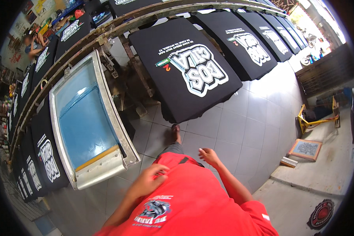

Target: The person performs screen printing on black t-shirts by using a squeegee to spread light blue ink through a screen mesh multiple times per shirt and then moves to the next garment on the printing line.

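My left hand (151, 179) is in front of my red shirt, fingers loosely bent with the thumb apart and nothing in them. My right hand (209, 155) hangs beside my waist, fingers apart and nothing visible in them. Ahead of me, a black T-shirt (145, 43) with a white lettered print lies flat on a printing board. To my left, a screen-printing frame (131, 153) with blue mesh leans at a slant over the rail. A squeegee (102, 169) with a yellowish strip and pale metal handle rests at its near end. Neither hand touches the frame or T-shirt.
More black printed T-shirts (240, 27) line both sides of a long rail (133, 17). At right, a yellow metal stand (303, 120), a small wood-framed screen (293, 149) and another squeegee (289, 162) sit by a ledge. Another person (35, 45) sits far left. Grey tiles (228, 118) cover the floor.
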The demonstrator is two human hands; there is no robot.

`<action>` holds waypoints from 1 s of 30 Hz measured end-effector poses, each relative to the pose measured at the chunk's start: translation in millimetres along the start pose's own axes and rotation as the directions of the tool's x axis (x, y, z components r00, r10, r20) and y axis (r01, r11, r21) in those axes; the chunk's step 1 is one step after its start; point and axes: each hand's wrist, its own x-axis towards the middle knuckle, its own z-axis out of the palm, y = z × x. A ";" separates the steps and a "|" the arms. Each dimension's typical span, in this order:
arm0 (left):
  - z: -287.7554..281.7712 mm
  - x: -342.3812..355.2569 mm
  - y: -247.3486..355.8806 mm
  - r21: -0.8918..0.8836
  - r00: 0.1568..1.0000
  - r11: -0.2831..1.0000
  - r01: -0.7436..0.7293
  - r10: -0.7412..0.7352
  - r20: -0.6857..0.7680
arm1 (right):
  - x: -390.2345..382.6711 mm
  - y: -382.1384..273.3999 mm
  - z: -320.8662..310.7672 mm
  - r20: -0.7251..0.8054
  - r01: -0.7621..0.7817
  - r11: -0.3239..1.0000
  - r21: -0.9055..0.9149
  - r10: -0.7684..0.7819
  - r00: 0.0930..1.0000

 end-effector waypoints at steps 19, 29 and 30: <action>45.3 307.4 65.3 0.103 0.923 0.989 0.110 -0.140 0.359 | 85.4 90.2 -267.3 -0.279 -0.230 0.909 -0.347 0.134 0.951; 128.4 324.4 91.7 -0.101 0.964 0.961 0.259 -0.250 0.094 | 216.8 36.7 -398.5 -0.020 0.014 0.843 -0.538 -0.030 0.999; 139.0 324.4 94.0 -0.126 0.963 0.956 0.267 -0.261 0.061 | 225.9 34.5 -412.5 0.012 0.039 0.827 -0.561 -0.039 0.999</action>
